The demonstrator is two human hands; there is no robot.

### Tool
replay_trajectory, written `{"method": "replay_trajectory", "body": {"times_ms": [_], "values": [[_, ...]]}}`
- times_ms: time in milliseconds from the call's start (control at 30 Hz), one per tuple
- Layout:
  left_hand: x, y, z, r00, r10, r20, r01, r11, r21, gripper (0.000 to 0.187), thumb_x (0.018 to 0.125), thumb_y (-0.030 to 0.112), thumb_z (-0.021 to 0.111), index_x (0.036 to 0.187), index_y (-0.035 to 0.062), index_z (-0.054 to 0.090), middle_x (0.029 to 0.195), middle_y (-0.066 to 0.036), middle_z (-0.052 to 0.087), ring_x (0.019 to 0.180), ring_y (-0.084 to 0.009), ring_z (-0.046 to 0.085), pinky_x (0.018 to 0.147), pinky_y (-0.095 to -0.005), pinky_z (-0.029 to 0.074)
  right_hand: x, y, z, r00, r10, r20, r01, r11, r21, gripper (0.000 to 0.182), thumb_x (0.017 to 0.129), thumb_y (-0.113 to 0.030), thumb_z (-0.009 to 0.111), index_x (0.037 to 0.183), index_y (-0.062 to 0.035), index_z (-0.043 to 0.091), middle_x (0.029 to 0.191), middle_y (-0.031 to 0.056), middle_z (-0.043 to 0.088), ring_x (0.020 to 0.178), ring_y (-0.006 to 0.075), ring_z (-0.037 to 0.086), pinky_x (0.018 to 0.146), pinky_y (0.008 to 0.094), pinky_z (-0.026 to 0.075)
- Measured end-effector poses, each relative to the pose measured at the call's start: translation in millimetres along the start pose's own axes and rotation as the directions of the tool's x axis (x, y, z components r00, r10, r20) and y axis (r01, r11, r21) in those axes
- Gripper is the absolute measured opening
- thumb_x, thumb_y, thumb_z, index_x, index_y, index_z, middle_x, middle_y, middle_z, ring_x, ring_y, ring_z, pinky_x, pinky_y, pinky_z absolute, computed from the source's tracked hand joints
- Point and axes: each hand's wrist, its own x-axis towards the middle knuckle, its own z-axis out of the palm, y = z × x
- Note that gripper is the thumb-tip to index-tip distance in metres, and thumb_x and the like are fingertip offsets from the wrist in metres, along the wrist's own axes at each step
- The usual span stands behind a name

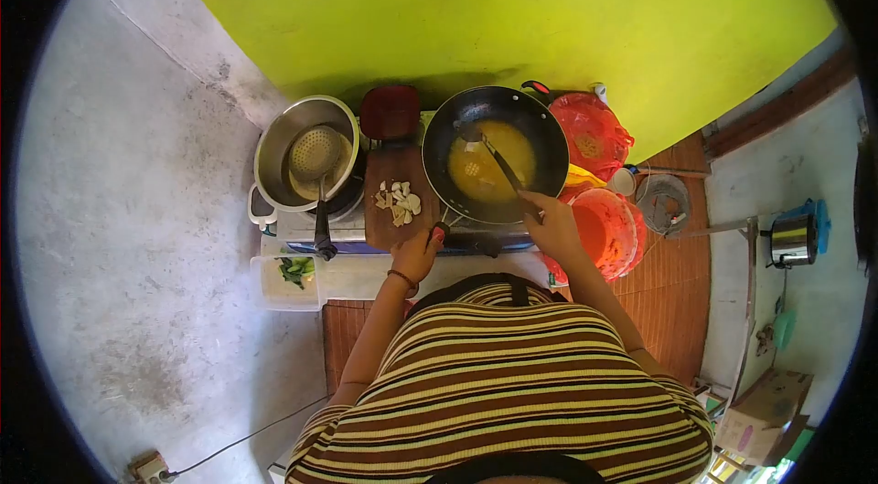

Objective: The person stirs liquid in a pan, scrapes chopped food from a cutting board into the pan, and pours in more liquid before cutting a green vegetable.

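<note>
A black wok (442,148) holds yellow liquid (512,144) with a few pale pieces in it. My left hand (414,257) is closed around the wok's red-and-black handle (440,233). With my right hand (550,223) I grip a dark spatula (501,164), its blade dipped in the liquid toward the far left of the wok. Just left of the wok lies a wooden cutting board (389,173) with chopped pale pieces (400,203), perhaps garlic, near my left hand.
At the left, a steel pot (268,164) carries a perforated skimmer (315,153). Below it sits a clear container (261,287) with green leaves (296,271). A dark red container (390,112) stands behind the board. Red plastic bags (585,123) and an orange-red bucket (629,242) are on the right.
</note>
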Motion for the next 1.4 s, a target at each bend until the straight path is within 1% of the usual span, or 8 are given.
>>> {"method": "replay_trajectory", "body": {"times_ms": [400,600,800,1000,1100,1200,1300,1400], "values": [[3,-8,4,1.0,0.005,-0.002,-0.005,1.0,0.002,0.031,0.092,0.038,0.04,0.099,0.0113,0.054,0.094,-0.01,0.067,0.092,-0.0346,0.06,0.089,-0.0517,0.03,3,-1,-3,0.997,-0.022,-0.074,0.017,0.997,-0.071,0.039,0.073,-0.007,0.057,0.112,-0.0071,0.06,0.095,0.0197,0.062,0.089,0.0357,0.06,0.08,0.0416,0.048],[4,-7,4,1.0,0.001,-0.008,-0.001,1.0,-0.024,0.031,0.092,0.039,0.04,0.099,0.0118,0.054,0.093,-0.011,0.066,0.092,-0.0358,0.06,0.09,-0.0526,0.03,2,2,-5,0.981,-0.161,-0.109,0.11,0.921,-0.373,0.037,0.073,-0.006,0.058,0.109,-0.0118,0.062,0.082,0.0125,0.057,0.075,0.0314,0.061,0.065,0.0403,0.05],[7,-14,7,1.0,0.007,0.015,-0.007,1.0,-0.025,0.031,0.092,0.039,0.04,0.101,0.0124,0.054,0.095,-0.01,0.067,0.094,-0.035,0.06,0.091,-0.0541,0.029,-5,3,-7,0.985,-0.173,-0.004,0.15,0.864,-0.482,0.036,0.075,-0.006,0.056,0.108,-0.017,0.063,0.083,0.0085,0.058,0.067,0.03,0.061,0.058,0.0385,0.051],[5,-11,7,1.0,0.004,-0.005,-0.005,0.998,-0.056,0.031,0.092,0.039,0.04,0.099,0.0118,0.054,0.095,-0.01,0.067,0.095,-0.0349,0.06,0.092,-0.0552,0.028,-23,5,-30,0.987,-0.16,0.024,0.157,0.906,-0.392,0.037,0.074,-0.007,0.058,0.109,-0.0147,0.063,0.081,0.0109,0.06,0.069,0.0309,0.062,0.062,0.0395,0.05],[6,-10,5,0.999,-0.007,0.033,0.01,0.997,-0.072,0.031,0.092,0.039,0.04,0.099,0.0116,0.054,0.095,-0.011,0.067,0.095,-0.0354,0.059,0.092,-0.0555,0.027,-28,26,-39,0.993,-0.113,-0.029,0.107,0.982,-0.158,0.037,0.074,-0.007,0.058,0.11,-0.0094,0.061,0.08,0.0143,0.063,0.073,0.0335,0.062,0.065,0.0403,0.05],[6,-9,4,0.999,-0.017,0.027,0.018,0.999,-0.035,0.032,0.092,0.039,0.039,0.099,0.0116,0.054,0.095,-0.011,0.067,0.095,-0.0354,0.059,0.092,-0.0558,0.027,-28,29,-45,0.994,0.063,-0.092,-0.062,0.998,0.016,0.035,0.075,-0.007,0.057,0.11,-0.0042,0.059,0.083,0.0198,0.063,0.078,0.0352,0.062,0.068,0.0401,0.049],[7,-10,4,1.0,0.001,0.021,0.0,0.998,-0.061,0.032,0.092,0.039,0.039,0.098,0.0117,0.054,0.094,-0.011,0.067,0.094,-0.0353,0.06,0.092,-0.0561,0.027,-21,26,-49,0.976,0.178,-0.122,-0.178,0.984,0.009,0.033,0.077,-0.007,0.056,0.109,-0.0017,0.058,0.086,0.0232,0.063,0.081,0.0352,0.063,0.071,0.0394,0.049],[3,-4,-1,1.0,0.009,0.023,-0.007,0.998,-0.059,0.032,0.092,0.039,0.039,0.098,0.0116,0.054,0.094,-0.011,0.067,0.094,-0.0351,0.06,0.093,-0.0564,0.026,-7,35,-42,0.968,0.192,-0.161,-0.2,0.979,-0.031,0.034,0.077,-0.007,0.055,0.111,-0.0006,0.058,0.089,0.024,0.063,0.082,0.0349,0.063,0.073,0.0386,0.049]]}}
